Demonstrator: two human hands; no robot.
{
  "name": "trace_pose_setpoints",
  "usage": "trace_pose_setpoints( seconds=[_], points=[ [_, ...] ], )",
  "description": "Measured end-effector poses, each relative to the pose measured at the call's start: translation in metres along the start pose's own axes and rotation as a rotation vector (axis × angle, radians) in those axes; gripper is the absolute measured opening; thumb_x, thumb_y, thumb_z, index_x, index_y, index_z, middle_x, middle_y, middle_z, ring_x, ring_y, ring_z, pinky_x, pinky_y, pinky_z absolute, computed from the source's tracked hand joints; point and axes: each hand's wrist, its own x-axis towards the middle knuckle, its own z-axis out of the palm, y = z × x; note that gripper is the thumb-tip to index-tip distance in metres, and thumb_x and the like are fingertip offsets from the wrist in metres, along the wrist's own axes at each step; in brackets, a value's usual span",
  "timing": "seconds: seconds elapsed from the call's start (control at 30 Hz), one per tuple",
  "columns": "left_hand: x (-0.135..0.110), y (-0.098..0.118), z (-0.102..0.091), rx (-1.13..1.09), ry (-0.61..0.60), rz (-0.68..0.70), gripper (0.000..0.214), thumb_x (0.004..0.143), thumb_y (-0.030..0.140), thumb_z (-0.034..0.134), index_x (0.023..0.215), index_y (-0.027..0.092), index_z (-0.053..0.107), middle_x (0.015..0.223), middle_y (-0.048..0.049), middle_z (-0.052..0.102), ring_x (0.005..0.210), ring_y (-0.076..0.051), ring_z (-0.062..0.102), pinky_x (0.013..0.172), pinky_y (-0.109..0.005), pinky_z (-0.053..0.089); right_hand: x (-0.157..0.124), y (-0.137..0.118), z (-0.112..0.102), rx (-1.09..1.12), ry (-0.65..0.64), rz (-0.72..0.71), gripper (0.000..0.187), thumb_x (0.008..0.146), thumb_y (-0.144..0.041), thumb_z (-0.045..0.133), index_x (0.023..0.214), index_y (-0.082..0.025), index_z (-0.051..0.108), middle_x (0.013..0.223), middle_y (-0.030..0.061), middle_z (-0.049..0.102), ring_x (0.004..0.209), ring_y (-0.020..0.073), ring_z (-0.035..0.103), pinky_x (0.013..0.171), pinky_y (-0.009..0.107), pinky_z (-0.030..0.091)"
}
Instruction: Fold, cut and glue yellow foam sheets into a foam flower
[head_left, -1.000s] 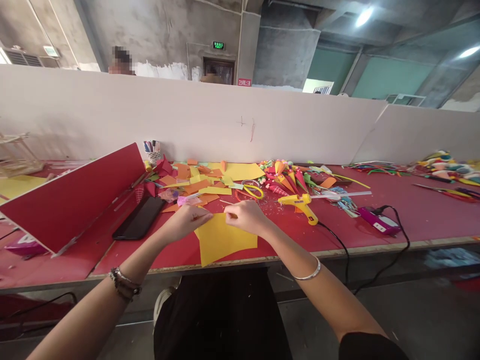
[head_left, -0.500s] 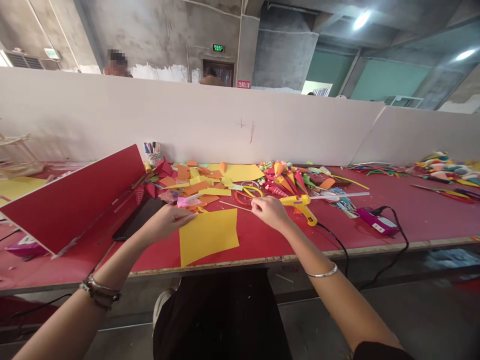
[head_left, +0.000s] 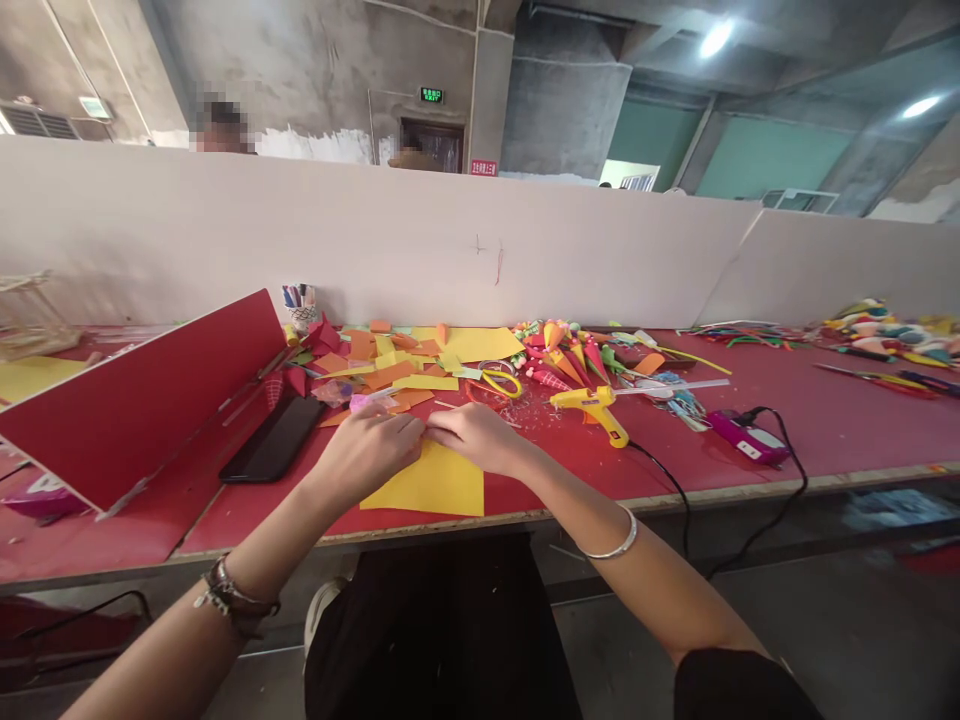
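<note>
On the table before me lies a sheet of yellow paper (head_left: 439,490), its upper part covered by both hands. My left hand (head_left: 371,445) is closed on the paper's upper edge, fingertips hidden beneath the knuckles. Close beside it, my right hand (head_left: 480,435) is closed too, fingers bent down at the same edge. A bit of a thin stick (head_left: 444,404) shows just above the right fingers; most of it is hidden. Behind the hands are yellow-handled scissors (head_left: 501,380) and scraps of orange paper (head_left: 388,376). A yellow glue gun (head_left: 592,405) lies to the right.
A black phone (head_left: 274,440) lies at left beside a standing red board (head_left: 150,400). Farther back are a pen cup (head_left: 301,312) and a heap of small red cones (head_left: 559,360). A purple power strip (head_left: 744,438) with a cord sits at right. A white partition (head_left: 375,240) closes the back.
My right hand has moved left with the thin stick, and my left hand has moved right, so they now nearly meet over the yellow paper. The sheet has turned slightly and shifted right.
</note>
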Motion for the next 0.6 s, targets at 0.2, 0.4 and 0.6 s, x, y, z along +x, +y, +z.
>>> trace_pose_setpoints(
  seconds=[0.2,0.4,0.6],
  points=[
    [-0.010,-0.015,0.005,0.058,0.077,-0.013,0.021,0.071,0.017,0.043,0.052,0.019,0.051,0.043,0.0019,0.049,0.044,-0.010,0.043,0.048,-0.023,0.029,-0.004,0.007,-0.009,0.140,-0.022,-0.039,0.032,0.088,-0.035,0.036,0.073,-0.016,0.057,0.063,-0.0005,0.055,0.057,0.0089,0.045,0.056,0.020,0.027],
    [-0.032,-0.049,0.000,0.003,-0.010,-0.323,0.022,0.074,0.024,0.042,0.057,0.018,0.054,0.046,0.0006,0.049,0.046,-0.011,0.044,0.045,-0.022,0.026,-0.023,0.036,-0.016,0.269,0.000,0.121,0.031,0.085,-0.037,0.037,0.076,-0.015,0.057,0.063,-0.0017,0.051,0.056,0.0077,0.041,0.054,0.019,0.029],
    [-0.015,-0.025,-0.001,-0.600,-0.182,-0.176,0.032,0.085,0.036,0.034,0.075,0.016,0.057,0.065,-0.0008,0.058,0.060,-0.012,0.052,0.054,-0.020,0.036,-0.020,0.032,-0.015,0.309,-0.053,0.035,0.029,0.085,-0.037,0.037,0.073,-0.017,0.054,0.060,-0.0031,0.046,0.054,0.0076,0.038,0.052,0.019,0.029]
  ],
)
